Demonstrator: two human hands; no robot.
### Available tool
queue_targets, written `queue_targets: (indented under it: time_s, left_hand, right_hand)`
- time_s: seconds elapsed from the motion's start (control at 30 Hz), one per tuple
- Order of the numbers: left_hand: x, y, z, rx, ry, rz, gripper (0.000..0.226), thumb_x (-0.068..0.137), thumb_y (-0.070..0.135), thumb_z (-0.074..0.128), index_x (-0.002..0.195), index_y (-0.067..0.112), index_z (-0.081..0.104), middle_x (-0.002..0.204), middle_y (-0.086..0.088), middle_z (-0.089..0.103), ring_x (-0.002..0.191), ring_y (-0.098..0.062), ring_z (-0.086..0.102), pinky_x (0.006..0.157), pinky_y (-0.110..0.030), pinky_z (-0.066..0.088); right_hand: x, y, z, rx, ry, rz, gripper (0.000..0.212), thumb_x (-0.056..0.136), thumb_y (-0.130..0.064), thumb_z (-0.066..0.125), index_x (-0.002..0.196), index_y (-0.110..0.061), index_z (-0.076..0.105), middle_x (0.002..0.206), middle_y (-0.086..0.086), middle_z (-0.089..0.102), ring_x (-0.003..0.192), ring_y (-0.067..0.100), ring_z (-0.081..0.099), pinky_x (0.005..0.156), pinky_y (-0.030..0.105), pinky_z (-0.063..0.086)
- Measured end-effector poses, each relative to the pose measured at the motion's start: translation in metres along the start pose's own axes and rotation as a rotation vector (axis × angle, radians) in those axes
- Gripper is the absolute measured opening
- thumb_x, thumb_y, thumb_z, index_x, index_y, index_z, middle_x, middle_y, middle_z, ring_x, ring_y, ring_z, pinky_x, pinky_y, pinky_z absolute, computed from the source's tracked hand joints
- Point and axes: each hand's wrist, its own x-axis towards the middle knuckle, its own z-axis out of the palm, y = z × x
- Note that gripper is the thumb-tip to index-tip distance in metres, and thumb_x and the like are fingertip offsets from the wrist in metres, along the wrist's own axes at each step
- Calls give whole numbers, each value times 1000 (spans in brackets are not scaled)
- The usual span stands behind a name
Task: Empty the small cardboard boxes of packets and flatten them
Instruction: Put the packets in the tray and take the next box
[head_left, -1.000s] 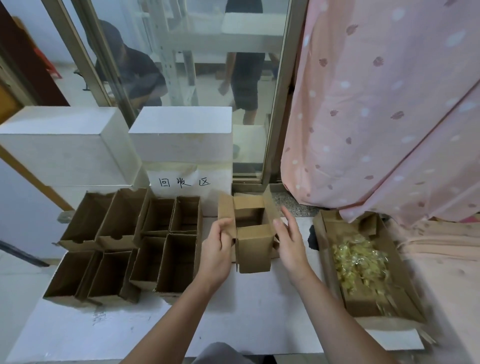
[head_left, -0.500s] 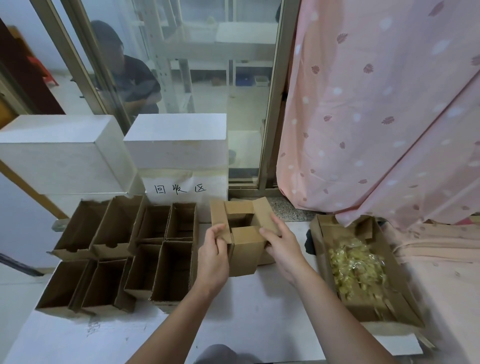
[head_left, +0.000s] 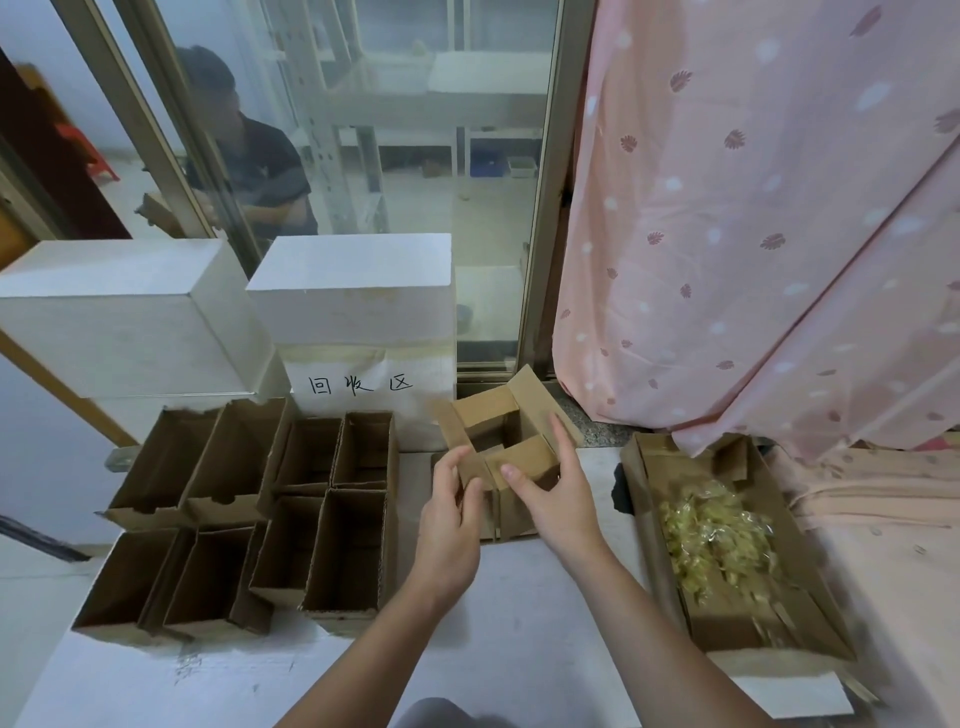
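My hands, left hand (head_left: 451, 525) and right hand (head_left: 558, 499), have closed in on the box (head_left: 506, 441); both now grip its near flaps, folding them for flattening.

Packets (head_left: 714, 540) blurred; open box (head_left: 498, 431) interior bottom hidden.

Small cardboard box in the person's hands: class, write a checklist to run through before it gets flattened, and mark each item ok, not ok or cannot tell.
1. Both hands on the small cardboard box: left hand and right hand hold it: ok.
2. Top flaps open: ok.
3. No packets inside: cannot tell, the bottom is hidden.
4. Packets collected in the tray at right: ok.
5. Bare white table in front for pressing flat: ok.
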Motion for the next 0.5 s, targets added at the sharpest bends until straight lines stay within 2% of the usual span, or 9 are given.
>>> queue_targets:
  time_s: [0.07,0.17,0.3,0.4,0.5]
  left_hand:
    - [0,3,-2,9,-36,26,44,110,17,50,149,36,41,135,17,67,126,-3,62,110,-37,51]
    - [1,6,-8,37,-82,49,51,108,20,56,152,41,40,144,16,61,136,0,54,116,-39,46]
    - [10,15,-25,244,-64,99,51,101,51,58,149,56,38,161,23,38,151,-1,33,123,-45,34]
    - [27,35,-40,422,-9,128,55,101,58,56,152,44,43,170,16,20,157,-7,16,124,-44,22]
    - [55,56,-51,584,-18,123,59,102,53,57,154,27,46,169,5,29,157,-13,20,126,-41,23]
  right_hand:
    - [1,-1,-3,-22,-2,-15,91,87,-29,81,158,-40,26,139,-48,31,126,-33,28,108,8,31]
    - [0,-2,-8,-41,-18,-34,93,86,-29,83,158,-40,26,145,-41,33,129,-28,30,109,11,31]
    - [0,-2,-15,-90,-32,-52,92,85,-28,83,157,-43,28,153,-29,38,137,-14,37,111,14,34]
    - [0,-3,-23,-139,-86,-45,91,84,-27,84,155,-47,31,148,-26,46,130,-13,45,103,10,41]
    - [-1,-5,-29,-187,-155,-43,91,82,-27,84,152,-52,32,144,-30,46,127,-11,47,98,11,43]
